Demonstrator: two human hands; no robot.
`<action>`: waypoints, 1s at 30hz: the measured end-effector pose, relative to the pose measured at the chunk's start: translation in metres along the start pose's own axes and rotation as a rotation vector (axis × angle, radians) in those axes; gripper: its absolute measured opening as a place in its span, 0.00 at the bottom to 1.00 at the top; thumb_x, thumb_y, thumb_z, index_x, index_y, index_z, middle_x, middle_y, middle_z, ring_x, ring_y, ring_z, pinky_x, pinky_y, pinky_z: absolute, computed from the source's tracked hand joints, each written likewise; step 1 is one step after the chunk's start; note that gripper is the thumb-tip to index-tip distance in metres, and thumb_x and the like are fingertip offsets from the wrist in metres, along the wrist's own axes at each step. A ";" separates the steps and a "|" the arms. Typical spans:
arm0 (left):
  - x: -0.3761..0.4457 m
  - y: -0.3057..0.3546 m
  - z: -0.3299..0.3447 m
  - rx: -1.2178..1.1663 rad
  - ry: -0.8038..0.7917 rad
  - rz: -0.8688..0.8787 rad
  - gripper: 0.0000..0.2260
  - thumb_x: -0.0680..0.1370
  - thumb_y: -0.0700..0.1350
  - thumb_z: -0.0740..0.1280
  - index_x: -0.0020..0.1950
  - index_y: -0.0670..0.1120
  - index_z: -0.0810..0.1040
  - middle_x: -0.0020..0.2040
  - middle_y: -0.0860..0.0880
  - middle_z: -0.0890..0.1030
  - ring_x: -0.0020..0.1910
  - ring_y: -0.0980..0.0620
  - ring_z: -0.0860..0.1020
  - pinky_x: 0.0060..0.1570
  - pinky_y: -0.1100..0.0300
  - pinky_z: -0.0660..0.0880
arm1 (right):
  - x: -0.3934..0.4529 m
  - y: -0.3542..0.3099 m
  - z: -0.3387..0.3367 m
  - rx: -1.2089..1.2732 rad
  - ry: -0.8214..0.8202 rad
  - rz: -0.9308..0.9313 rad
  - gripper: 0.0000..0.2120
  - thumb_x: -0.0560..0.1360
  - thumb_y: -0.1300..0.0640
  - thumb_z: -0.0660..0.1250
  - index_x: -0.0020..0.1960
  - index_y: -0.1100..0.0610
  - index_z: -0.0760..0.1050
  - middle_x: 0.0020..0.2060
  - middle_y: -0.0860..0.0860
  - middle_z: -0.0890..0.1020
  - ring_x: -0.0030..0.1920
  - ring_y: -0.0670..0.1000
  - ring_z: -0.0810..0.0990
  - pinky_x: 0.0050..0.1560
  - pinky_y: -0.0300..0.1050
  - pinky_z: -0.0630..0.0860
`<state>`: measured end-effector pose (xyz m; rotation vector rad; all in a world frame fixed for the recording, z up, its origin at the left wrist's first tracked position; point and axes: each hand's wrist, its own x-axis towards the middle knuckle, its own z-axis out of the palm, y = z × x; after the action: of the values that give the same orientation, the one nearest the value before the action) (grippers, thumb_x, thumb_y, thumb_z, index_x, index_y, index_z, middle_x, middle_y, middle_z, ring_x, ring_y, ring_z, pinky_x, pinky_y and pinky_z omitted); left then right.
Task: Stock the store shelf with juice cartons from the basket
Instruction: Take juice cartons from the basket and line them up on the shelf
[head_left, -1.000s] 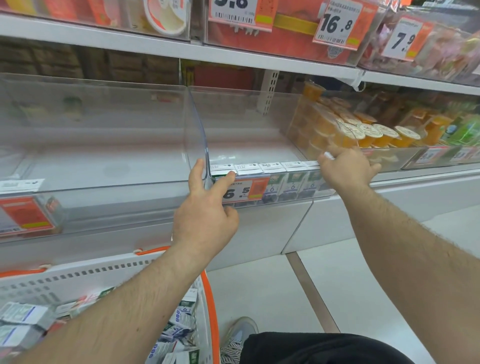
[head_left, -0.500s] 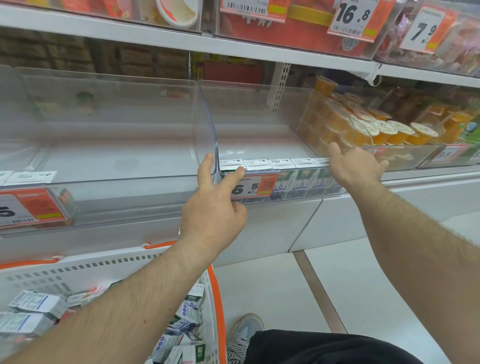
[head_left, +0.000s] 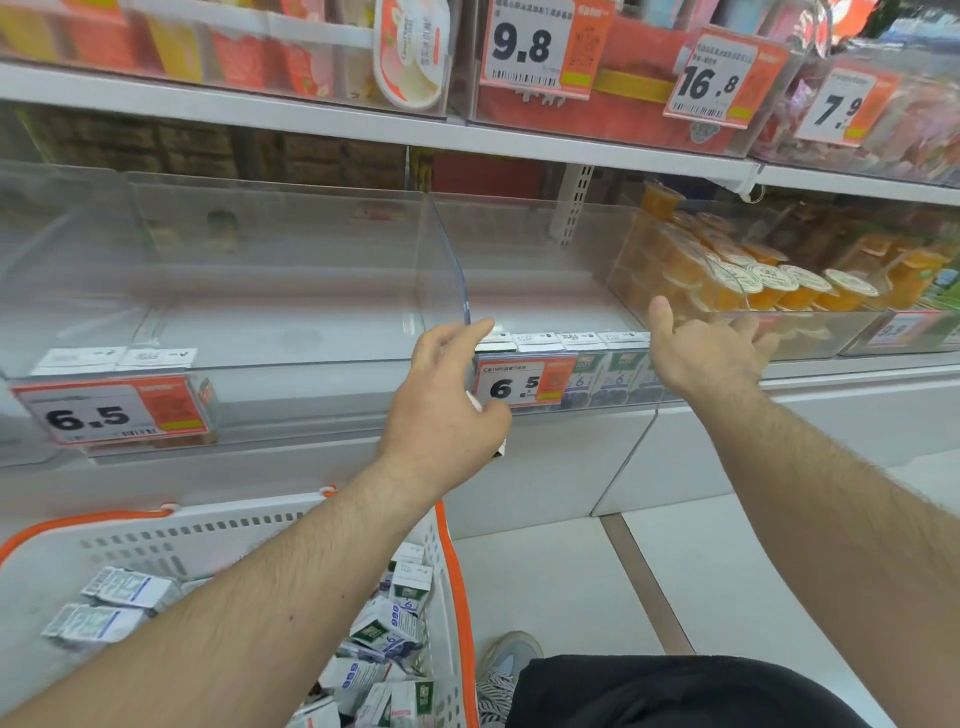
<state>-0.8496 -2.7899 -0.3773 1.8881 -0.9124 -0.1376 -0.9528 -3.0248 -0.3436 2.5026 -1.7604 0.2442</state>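
A row of white-and-green juice cartons (head_left: 602, 382) stands along the front of the clear shelf bin (head_left: 311, 332), right of its clear divider (head_left: 449, 270). My left hand (head_left: 441, 400) reaches to the divider's front edge, its forefinger stretched toward the leftmost carton. A small white corner shows under its palm; whether it holds anything is unclear. My right hand (head_left: 711, 353) hovers at the right end of the row with fingers spread and thumb up. More cartons (head_left: 389, 629) lie loose in the white basket (head_left: 208, 535) with an orange rim at the lower left.
Orange jelly cups (head_left: 769, 283) fill the bin to the right. Two cartons (head_left: 111, 358) stand at the left bin's front. Price tags reading 6.5 (head_left: 519, 387) hang on the bin fronts. An upper shelf (head_left: 363, 124) with packaged goods overhangs. Tiled floor (head_left: 571, 571) and my shoe (head_left: 506, 660) lie below.
My left thumb has come off the leftmost carton and tucked under, leaving only the forefinger stretched out. My right hand has lifted off the row's right end and spread its fingers.
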 end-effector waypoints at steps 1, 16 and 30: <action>-0.001 0.001 -0.002 -0.069 0.020 -0.011 0.26 0.74 0.39 0.67 0.70 0.56 0.70 0.62 0.57 0.72 0.53 0.59 0.71 0.54 0.64 0.69 | -0.011 -0.005 -0.003 0.034 0.113 -0.055 0.40 0.79 0.35 0.35 0.62 0.56 0.80 0.69 0.61 0.72 0.72 0.64 0.62 0.71 0.63 0.55; -0.023 0.011 -0.036 -0.938 0.016 -0.718 0.12 0.83 0.52 0.58 0.52 0.45 0.77 0.44 0.43 0.79 0.37 0.46 0.79 0.38 0.54 0.78 | -0.163 -0.075 -0.025 0.986 -0.689 -0.504 0.19 0.74 0.52 0.72 0.63 0.49 0.72 0.48 0.51 0.80 0.40 0.45 0.79 0.34 0.33 0.73; -0.030 -0.019 -0.044 -0.365 0.026 0.033 0.18 0.68 0.42 0.73 0.51 0.61 0.75 0.48 0.62 0.82 0.42 0.52 0.82 0.44 0.53 0.80 | -0.133 -0.069 -0.056 1.296 -0.501 -0.571 0.15 0.71 0.67 0.74 0.56 0.60 0.78 0.48 0.57 0.85 0.45 0.58 0.85 0.45 0.53 0.81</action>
<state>-0.8408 -2.7345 -0.3793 1.5327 -0.8372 -0.2428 -0.9374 -2.8692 -0.3090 4.1135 -0.8860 1.0542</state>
